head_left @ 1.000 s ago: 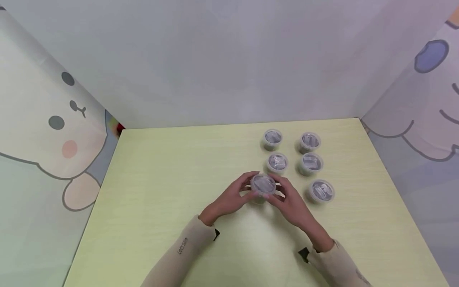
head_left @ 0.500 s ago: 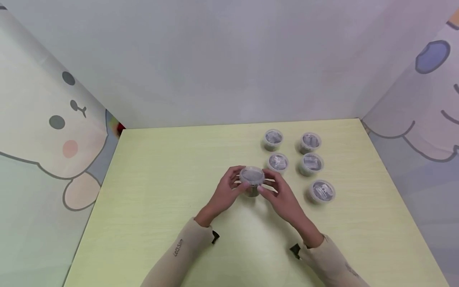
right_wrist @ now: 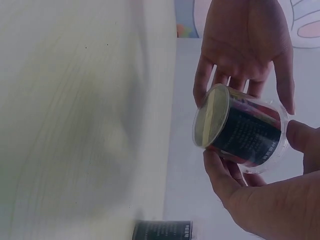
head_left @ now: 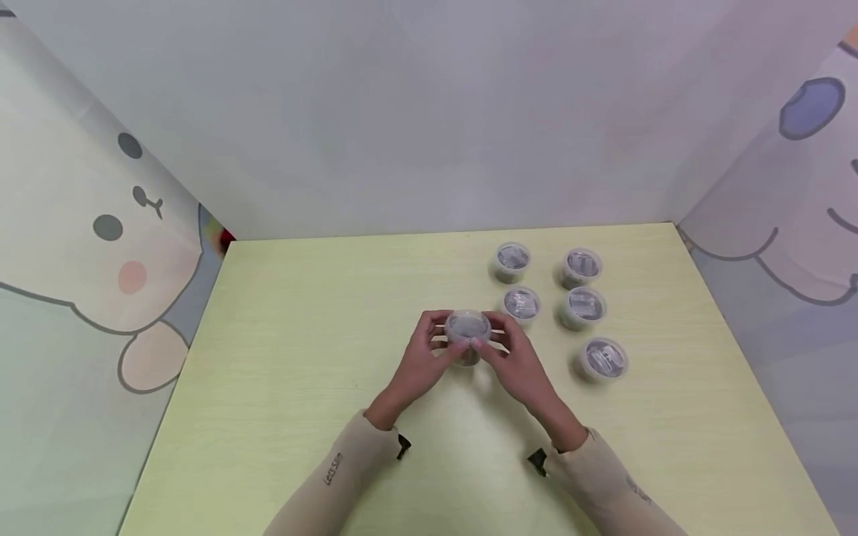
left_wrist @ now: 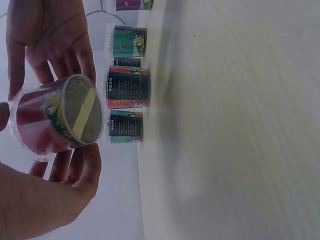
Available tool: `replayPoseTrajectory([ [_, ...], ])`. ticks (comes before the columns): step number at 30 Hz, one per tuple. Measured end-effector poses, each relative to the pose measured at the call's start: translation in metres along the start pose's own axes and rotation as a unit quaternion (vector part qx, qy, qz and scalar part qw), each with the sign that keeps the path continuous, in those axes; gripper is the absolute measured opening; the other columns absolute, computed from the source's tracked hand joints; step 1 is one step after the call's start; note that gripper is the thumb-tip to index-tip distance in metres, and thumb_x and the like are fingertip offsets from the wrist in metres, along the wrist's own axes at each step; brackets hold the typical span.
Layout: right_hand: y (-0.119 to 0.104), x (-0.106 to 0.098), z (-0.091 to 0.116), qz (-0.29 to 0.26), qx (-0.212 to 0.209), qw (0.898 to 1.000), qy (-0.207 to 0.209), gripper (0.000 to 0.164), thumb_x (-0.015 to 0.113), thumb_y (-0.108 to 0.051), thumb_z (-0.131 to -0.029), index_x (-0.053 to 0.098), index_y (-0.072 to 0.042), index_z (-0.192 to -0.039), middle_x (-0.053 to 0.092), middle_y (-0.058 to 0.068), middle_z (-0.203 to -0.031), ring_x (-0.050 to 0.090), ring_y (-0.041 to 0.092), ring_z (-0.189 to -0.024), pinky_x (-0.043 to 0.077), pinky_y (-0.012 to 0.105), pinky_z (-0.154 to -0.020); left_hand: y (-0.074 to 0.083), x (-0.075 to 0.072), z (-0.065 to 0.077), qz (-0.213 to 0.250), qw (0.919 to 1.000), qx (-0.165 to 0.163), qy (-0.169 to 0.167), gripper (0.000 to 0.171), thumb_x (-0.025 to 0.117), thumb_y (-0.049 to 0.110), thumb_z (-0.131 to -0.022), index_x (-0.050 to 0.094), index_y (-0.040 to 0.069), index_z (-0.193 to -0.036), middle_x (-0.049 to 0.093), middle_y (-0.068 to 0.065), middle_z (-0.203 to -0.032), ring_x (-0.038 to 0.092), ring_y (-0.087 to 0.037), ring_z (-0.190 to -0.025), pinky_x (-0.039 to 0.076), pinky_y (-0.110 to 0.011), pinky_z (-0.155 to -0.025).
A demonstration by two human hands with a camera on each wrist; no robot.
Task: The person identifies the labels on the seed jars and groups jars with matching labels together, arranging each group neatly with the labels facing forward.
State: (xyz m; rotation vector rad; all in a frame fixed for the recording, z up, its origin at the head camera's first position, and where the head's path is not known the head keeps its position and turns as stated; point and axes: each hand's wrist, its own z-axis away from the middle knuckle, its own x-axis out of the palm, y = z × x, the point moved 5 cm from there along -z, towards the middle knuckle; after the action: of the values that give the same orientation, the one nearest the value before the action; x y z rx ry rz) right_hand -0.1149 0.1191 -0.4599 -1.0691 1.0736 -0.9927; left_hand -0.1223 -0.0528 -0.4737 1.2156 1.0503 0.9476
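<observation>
Between both hands, above the pale wooden table (head_left: pixel 288 350), is a clear lidded plastic tub (head_left: pixel 468 326). My left hand (head_left: pixel 417 365) grips its left side and my right hand (head_left: pixel 525 370) its right, with both thumbs at the near side by the lid rim. In the left wrist view the tub (left_wrist: pixel 47 120) shows a red body, a colourful label and a pale strip across its base. The right wrist view shows a dark label panel with small print on the same tub (right_wrist: pixel 247 130). The contents cannot be made out.
Several similar tubs stand upright at the right: a back-left one (head_left: pixel 512 260), one just beyond my right hand (head_left: pixel 520 304), and a right-hand column including the nearest tub (head_left: pixel 603 359). A grey-white wall (head_left: pixel 429 119) closes the back; cartoon-printed curtains (head_left: pixel 154 246) flank the table.
Both hands have carried the tub leftward and slightly away from me, mostly in the first half second. The right thumb has come closer to the left one. The standing tubs have not moved.
</observation>
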Motion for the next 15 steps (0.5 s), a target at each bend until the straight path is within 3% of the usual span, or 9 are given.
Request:
replayPoseTrajectory([
  [6, -0.001, -0.0008, -0.0014, 0.004, -0.004, 1.0, -0.012, 0.049, 0.058, -0.009, -0.109, 0.042, 0.002, -0.154, 0.052, 0.025, -0.15, 0.056, 0.042, -0.136, 0.049, 0.05, -0.111, 0.0046, -0.0056, -0.0013, 0.008, 0.9999, -0.005, -0.006, 0.042, 0.061, 0.012, -0.108, 0.045, 0.0, -0.146, 0.055, -0.019, -0.143, 0.06, -0.032, -0.125, 0.054, -0.045, -0.104],
  [10, -0.0003, -0.0009, -0.0027, -0.014, -0.001, 1.0, -0.026, 0.047, 0.054, -0.007, -0.111, 0.04, 0.002, -0.155, 0.053, 0.027, -0.146, 0.056, 0.042, -0.136, 0.052, 0.033, -0.105, 0.0047, -0.0079, -0.0034, 0.011, 0.9997, -0.016, -0.018, 0.045, 0.062, 0.012, -0.108, 0.045, 0.001, -0.148, 0.054, -0.019, -0.144, 0.059, -0.032, -0.126, 0.055, -0.042, -0.104],
  [13, -0.0009, -0.0004, -0.0025, -0.03, -0.006, 0.999, -0.035, 0.044, 0.051, -0.006, -0.112, 0.04, 0.003, -0.154, 0.055, 0.029, -0.147, 0.058, 0.042, -0.134, 0.052, 0.021, -0.099, 0.0039, -0.0077, -0.0036, 0.02, 0.9986, -0.028, -0.041, 0.049, 0.06, 0.013, -0.109, 0.042, 0.002, -0.154, 0.052, -0.02, -0.15, 0.055, -0.035, -0.134, 0.052, -0.047, -0.11],
  [15, -0.0015, 0.0004, -0.0024, -0.044, -0.011, 0.998, -0.039, 0.043, 0.048, -0.005, -0.112, 0.039, 0.004, -0.153, 0.055, 0.03, -0.147, 0.057, 0.041, -0.134, 0.052, 0.02, -0.098, 0.0036, -0.007, -0.0032, 0.03, 0.9973, -0.034, -0.057, 0.051, 0.058, 0.014, -0.111, 0.039, 0.003, -0.157, 0.049, -0.021, -0.155, 0.051, -0.037, -0.141, 0.049, -0.052, -0.114],
])
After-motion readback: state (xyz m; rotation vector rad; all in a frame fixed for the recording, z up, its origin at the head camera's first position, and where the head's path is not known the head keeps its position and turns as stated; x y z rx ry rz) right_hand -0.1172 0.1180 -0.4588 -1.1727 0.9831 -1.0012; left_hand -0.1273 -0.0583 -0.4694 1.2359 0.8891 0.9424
